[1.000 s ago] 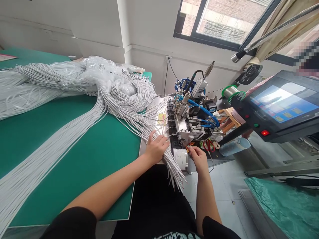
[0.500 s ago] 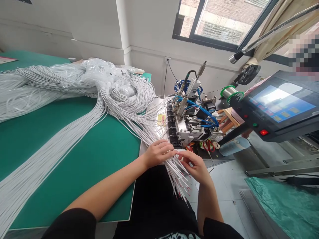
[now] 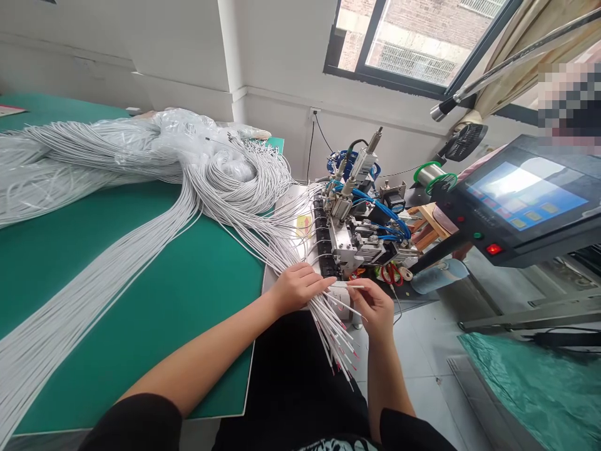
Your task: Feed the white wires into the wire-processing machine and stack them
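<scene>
A thick bundle of white cables [image 3: 244, 219] runs from the pile on the table toward my lap, its loose ends fanned out, some with red tips. My left hand [image 3: 298, 289] is closed over the bundle near those ends. Just to its right, my right hand [image 3: 374, 304] pinches a single white cable [image 3: 354, 286] between thumb and fingers. Right beyond both hands stands a machine [image 3: 350, 232] with metal cylinders and blue tubes, and several single cables lie in its black row of slots [image 3: 323, 238].
The green table [image 3: 188, 275] fills the left side, with plastic-wrapped cables [image 3: 183, 134] at its back. A monitor [image 3: 530, 194] on an arm stands at the right, near a wire spool [image 3: 434, 176] and a blue container [image 3: 441, 275]. A person is partly visible at the far right.
My right hand has moved slightly right, away from my left hand, and a single cable now shows stretched between them. My left hand stays on the bundle.
</scene>
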Demonstrator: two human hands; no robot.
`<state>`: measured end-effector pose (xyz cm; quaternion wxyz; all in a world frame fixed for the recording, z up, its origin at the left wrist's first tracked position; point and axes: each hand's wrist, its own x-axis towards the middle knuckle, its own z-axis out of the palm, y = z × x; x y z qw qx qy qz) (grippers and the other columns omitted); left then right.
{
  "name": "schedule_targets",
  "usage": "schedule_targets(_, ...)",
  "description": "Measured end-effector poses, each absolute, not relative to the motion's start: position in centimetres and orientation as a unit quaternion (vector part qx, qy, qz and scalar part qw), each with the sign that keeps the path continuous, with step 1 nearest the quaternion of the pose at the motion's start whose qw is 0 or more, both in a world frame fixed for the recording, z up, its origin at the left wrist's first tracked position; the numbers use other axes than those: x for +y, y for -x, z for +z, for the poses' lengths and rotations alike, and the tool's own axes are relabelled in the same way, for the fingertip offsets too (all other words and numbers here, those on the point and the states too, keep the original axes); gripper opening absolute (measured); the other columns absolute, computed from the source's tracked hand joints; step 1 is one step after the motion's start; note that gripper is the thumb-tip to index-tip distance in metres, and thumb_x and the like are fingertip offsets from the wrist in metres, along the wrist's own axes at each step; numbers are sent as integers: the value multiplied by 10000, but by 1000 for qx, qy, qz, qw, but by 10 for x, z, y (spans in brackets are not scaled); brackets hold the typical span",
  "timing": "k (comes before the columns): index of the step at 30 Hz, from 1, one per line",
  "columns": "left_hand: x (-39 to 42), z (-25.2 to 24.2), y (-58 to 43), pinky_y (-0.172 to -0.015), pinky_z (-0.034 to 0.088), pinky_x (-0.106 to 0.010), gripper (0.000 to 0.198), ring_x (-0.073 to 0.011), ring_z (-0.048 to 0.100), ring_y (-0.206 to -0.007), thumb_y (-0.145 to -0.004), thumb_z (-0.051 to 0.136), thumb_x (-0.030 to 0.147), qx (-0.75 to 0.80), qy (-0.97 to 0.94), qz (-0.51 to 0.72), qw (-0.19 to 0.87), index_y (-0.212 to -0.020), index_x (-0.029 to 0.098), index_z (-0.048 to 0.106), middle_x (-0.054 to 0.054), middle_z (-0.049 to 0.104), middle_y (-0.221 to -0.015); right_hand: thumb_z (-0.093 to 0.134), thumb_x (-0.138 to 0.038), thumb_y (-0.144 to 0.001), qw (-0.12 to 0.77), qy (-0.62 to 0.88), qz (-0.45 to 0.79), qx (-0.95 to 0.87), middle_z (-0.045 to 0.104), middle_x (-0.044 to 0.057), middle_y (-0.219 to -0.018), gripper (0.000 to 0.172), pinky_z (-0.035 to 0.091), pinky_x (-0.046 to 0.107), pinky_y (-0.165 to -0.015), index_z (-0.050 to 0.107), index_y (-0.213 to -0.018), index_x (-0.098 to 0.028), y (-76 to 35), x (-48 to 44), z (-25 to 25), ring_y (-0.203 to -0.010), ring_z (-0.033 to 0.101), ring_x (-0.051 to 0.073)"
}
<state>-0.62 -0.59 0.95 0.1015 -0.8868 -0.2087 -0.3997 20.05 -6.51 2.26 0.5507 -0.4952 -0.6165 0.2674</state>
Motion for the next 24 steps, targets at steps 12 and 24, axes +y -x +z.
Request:
schedule_targets(12, -10, 9, 0, -753, 407, -291, 238, -144, 543, -727, -946, 449, 186, -288, 858, -406, 127, -716, 180, 508, -4, 572, -698, 663, -482, -774, 616, 583, 307, -432, 664, 49, -738, 389, 347, 239, -467, 724, -944, -138, -199, -55, 3, -529, 478, 108)
schedule_targets(24, -8, 2, -1, -997, 291, -360, 196, -133, 585, -858, -909, 431, 109, -312, 866, -363, 142, -754, 187, 521, 8, 615, -792, 729, -422, -704, 565, 500, 522, -398, 657, 51, -724, 330, 180, 218, -408, 732, -887, -148, -220, -40, 7, -419, 254, 30)
